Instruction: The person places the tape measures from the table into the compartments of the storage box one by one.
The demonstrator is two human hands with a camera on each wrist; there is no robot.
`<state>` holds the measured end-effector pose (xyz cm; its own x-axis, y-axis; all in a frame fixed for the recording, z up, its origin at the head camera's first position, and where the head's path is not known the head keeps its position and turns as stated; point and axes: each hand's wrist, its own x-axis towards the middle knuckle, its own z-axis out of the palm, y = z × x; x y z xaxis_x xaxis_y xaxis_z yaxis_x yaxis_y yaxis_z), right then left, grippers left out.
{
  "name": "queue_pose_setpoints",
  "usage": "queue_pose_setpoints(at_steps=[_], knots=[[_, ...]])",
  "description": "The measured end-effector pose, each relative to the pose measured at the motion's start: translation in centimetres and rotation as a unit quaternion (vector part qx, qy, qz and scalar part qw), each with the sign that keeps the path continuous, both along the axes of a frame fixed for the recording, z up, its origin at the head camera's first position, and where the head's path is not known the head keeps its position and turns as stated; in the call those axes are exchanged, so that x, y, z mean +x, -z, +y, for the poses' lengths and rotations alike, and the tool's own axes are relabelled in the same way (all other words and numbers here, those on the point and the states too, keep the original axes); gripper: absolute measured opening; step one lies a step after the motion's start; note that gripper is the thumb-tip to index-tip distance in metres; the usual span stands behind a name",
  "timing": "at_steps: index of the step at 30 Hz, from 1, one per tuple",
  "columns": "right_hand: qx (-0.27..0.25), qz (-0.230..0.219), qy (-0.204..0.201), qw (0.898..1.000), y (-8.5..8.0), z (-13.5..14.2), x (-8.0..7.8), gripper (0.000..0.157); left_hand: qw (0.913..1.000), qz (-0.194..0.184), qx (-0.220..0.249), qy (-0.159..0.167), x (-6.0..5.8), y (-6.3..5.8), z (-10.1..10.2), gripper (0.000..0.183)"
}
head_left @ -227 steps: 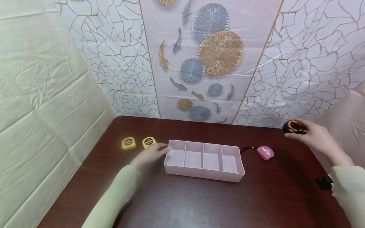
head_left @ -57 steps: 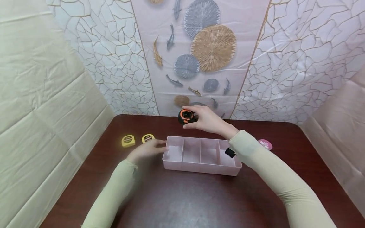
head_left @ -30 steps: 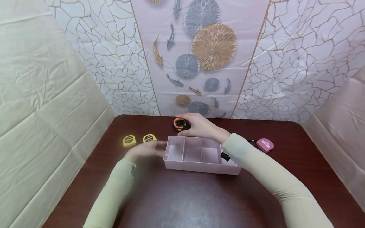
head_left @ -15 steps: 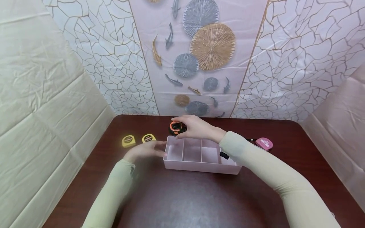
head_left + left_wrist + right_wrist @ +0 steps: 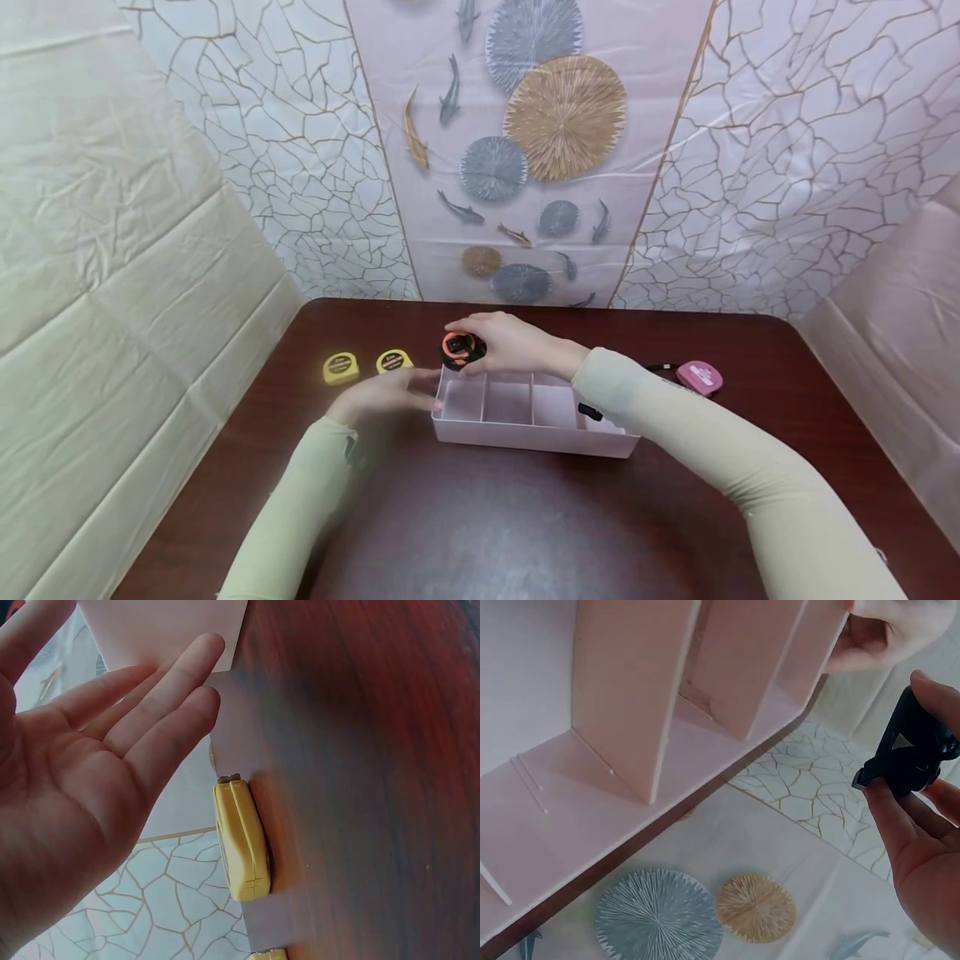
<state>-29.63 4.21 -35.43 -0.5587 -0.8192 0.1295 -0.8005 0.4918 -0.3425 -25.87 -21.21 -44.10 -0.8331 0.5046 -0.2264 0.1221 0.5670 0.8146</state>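
Note:
A black-and-orange tape measure (image 5: pixel 459 348) is pinched between the thumb and fingers of my right hand (image 5: pixel 517 346), above the back left corner of a pale pink divided box (image 5: pixel 536 438). In the right wrist view, the tape measure (image 5: pixel 915 742) is outside the box, near its rim. My left hand (image 5: pixel 382 396) is at the box's left end. Its fingers (image 5: pixel 176 686) are fairly straight and lie against the box's end wall (image 5: pixel 165 630) in the left wrist view. The compartments that I can see hold nothing; my right forearm partly hides the rightmost one.
Two yellow tape measures, one at the far left (image 5: pixel 341 368) and one behind my left hand (image 5: pixel 393 362), are on the dark red-brown table (image 5: pixel 480 533). Right of the box lies a pink tape measure (image 5: pixel 700 377) with a black strap. A patterned cloth (image 5: pixel 525 167) hangs behind the table.
My right hand has carried the black-and-orange tape measure from the far right, over the box, to its left end, and lowered it. My left hand has stayed at the box.

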Motion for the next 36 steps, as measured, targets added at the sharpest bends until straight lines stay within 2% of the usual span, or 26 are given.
queue_pose_setpoints(at_steps=[11, 23, 36], knots=[[0.026, -0.015, -0.014, 0.999, 1.3, -0.4, 0.7, 0.068, 1.0, 0.002, -0.006, -0.007, 0.0, 0.1, 0.0, 0.071], [0.034, -0.008, -0.04, 0.999, 2.2, -0.6, 1.0, 0.063, 1.0, -0.001, 0.005, -0.001, 0.0, 0.2, 0.0, 0.067], [0.062, -0.029, -0.061, 0.996, 3.2, -1.0, 1.2, 0.061, 0.9999, -0.004, 0.009, 0.008, 0.0, 0.3, -0.1, 0.07]])
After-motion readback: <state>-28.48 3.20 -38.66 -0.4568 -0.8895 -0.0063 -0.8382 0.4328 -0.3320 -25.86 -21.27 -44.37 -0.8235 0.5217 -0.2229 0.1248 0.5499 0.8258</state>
